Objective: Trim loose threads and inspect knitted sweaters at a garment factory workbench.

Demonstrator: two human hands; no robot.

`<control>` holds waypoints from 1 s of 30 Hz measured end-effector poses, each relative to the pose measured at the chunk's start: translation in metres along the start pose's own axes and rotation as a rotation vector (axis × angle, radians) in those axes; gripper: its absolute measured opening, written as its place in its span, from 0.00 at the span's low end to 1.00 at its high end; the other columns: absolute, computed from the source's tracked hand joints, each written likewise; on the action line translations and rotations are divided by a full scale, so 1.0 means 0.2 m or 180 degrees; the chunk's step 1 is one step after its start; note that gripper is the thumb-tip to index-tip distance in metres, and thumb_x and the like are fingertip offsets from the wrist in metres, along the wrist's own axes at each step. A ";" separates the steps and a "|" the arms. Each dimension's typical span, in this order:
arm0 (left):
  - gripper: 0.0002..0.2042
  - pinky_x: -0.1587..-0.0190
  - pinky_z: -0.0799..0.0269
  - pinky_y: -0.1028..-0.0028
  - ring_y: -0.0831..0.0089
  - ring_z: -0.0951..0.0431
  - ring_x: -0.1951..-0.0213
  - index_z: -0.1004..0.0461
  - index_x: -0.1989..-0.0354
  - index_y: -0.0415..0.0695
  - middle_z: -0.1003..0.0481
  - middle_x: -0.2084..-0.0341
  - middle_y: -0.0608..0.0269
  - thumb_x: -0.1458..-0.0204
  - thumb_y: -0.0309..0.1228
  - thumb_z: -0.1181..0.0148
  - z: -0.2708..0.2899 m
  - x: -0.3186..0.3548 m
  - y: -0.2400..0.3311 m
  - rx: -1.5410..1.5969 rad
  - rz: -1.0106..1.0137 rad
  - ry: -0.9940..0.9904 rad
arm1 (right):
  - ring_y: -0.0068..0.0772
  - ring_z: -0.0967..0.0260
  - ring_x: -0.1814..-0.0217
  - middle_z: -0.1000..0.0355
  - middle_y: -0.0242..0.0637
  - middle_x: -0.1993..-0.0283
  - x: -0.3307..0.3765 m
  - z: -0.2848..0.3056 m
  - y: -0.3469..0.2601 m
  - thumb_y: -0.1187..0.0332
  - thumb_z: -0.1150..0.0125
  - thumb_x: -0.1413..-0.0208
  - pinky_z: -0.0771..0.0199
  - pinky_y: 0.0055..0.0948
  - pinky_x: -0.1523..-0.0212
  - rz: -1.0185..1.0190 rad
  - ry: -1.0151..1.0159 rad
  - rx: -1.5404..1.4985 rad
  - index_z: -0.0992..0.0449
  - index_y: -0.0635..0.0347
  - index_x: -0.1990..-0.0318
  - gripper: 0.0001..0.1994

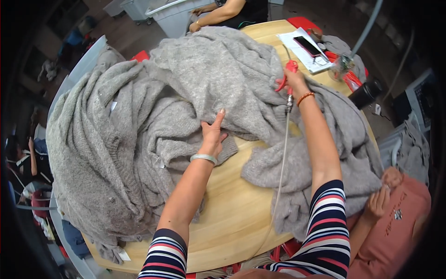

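A red air blow gun [291, 66] with a thin metal nozzle is gripped in my right hand [293, 79], above the far right part of the sweaters. Its pale hose [282, 169] runs down past my right forearm. My left hand [213, 137] is at the near edge of a grey knit sweater [218, 69] spread over the far middle. Some left fingers grip the cloth and are partly hidden in it; one lies stretched out on top. A big heap of grey knitwear [102, 153] is left of my left hand, and another grey garment [283, 169] lies under my right arm.
The wooden table [223, 200] curves in front of me. At its far right are papers [297, 51] with a phone [307, 46] and a black bottle [366, 93]. A person in black sits across; another person in pink [395, 223] handles cloth close on my right.
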State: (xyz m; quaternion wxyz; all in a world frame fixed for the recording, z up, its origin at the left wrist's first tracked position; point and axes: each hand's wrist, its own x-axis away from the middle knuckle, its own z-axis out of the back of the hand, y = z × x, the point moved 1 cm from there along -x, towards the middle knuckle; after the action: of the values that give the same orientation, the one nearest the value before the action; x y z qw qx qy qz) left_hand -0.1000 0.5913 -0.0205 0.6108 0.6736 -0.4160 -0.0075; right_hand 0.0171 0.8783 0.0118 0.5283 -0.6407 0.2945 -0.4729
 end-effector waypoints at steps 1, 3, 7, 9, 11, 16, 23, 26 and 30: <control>0.47 0.41 0.47 0.46 0.51 0.46 0.37 0.59 0.33 0.49 0.48 0.36 0.56 0.55 0.50 0.33 0.00 -0.02 -0.01 0.0040 -0.0022 -0.0009 | 0.37 0.24 0.70 0.32 0.37 0.64 -0.07 0.01 0.02 0.64 0.44 0.42 0.20 0.35 0.72 -0.0048 -0.0002 0.0145 0.37 0.62 0.52 0.16; 0.46 0.41 0.47 0.46 0.52 0.45 0.38 0.58 0.34 0.49 0.47 0.36 0.58 0.54 0.50 0.33 0.00 -0.06 -0.01 0.0073 0.0014 0.0054 | 0.33 0.25 0.72 0.31 0.37 0.66 -0.13 -0.02 0.08 0.64 0.41 0.46 0.24 0.31 0.78 -0.0259 -0.0099 0.0302 0.34 0.64 0.56 0.16; 0.43 0.41 0.46 0.47 0.57 0.45 0.37 0.52 0.33 0.45 0.46 0.35 0.59 0.52 0.49 0.34 -0.01 -0.13 0.01 0.0118 -0.0050 -0.0158 | 0.25 0.30 0.73 0.28 0.34 0.68 -0.14 -0.20 0.22 0.62 0.39 0.48 0.31 0.28 0.76 -0.0193 -0.0924 0.1550 0.27 0.58 0.62 0.11; 0.37 0.40 0.41 0.61 0.64 0.38 0.40 0.41 0.38 0.37 0.38 0.39 0.55 0.51 0.46 0.34 -0.04 -0.18 0.00 0.0353 -0.0498 -0.0279 | 0.30 0.29 0.64 0.27 0.35 0.62 0.00 -0.34 0.36 0.59 0.39 0.48 0.27 0.33 0.62 -0.0422 -0.1484 0.1019 0.27 0.63 0.57 0.17; 0.34 0.42 0.39 0.64 0.64 0.35 0.42 0.38 0.41 0.35 0.34 0.43 0.56 0.51 0.43 0.34 -0.02 -0.25 -0.02 0.0577 -0.0421 -0.0156 | 0.34 0.27 0.55 0.26 0.42 0.54 0.26 -0.49 0.38 0.54 0.48 0.40 0.25 0.36 0.55 -0.1024 -0.2155 -0.0017 0.33 0.67 0.46 0.25; 0.27 0.48 0.30 0.69 0.62 0.26 0.53 0.33 0.47 0.29 0.27 0.52 0.52 0.53 0.31 0.33 0.16 -0.07 0.07 0.0469 -0.0490 -0.0178 | 0.32 0.26 0.56 0.26 0.43 0.55 0.73 -0.53 0.38 0.65 0.48 0.40 0.23 0.32 0.59 -0.1523 -0.1789 -0.0372 0.32 0.66 0.46 0.18; 0.31 0.48 0.32 0.69 0.64 0.28 0.51 0.38 0.43 0.31 0.30 0.50 0.54 0.55 0.28 0.33 0.50 0.74 0.52 0.0019 -0.0463 -0.0736 | 0.28 0.30 0.48 0.29 0.35 0.48 1.62 -0.55 0.08 0.69 0.41 0.43 0.29 0.30 0.48 -0.0635 -0.2367 -0.1074 0.34 0.62 0.45 0.20; 0.35 0.45 0.34 0.68 0.64 0.31 0.47 0.42 0.40 0.31 0.33 0.46 0.54 0.56 0.28 0.33 0.79 1.05 0.48 -0.0095 -0.0025 -0.0970 | 0.24 0.33 0.47 0.31 0.31 0.47 1.99 -0.47 0.23 0.72 0.41 0.44 0.32 0.27 0.47 -0.0296 -0.2409 -0.0700 0.37 0.62 0.43 0.22; 0.33 0.44 0.35 0.68 0.64 0.31 0.47 0.40 0.41 0.33 0.32 0.47 0.56 0.57 0.27 0.34 1.20 1.34 0.19 -0.0456 0.0526 -0.0938 | 0.18 0.40 0.67 0.35 0.25 0.70 2.47 -0.41 0.54 0.74 0.43 0.47 0.34 0.25 0.65 -0.0827 -0.1907 0.0255 0.30 0.60 0.63 0.05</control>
State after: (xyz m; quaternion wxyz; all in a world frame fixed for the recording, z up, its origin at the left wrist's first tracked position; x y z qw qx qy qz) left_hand -0.0711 0.2460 0.0832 0.5882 0.5835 -0.5533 -0.0856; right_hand 0.1427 0.3837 0.0535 0.5515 -0.7622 0.0229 -0.3381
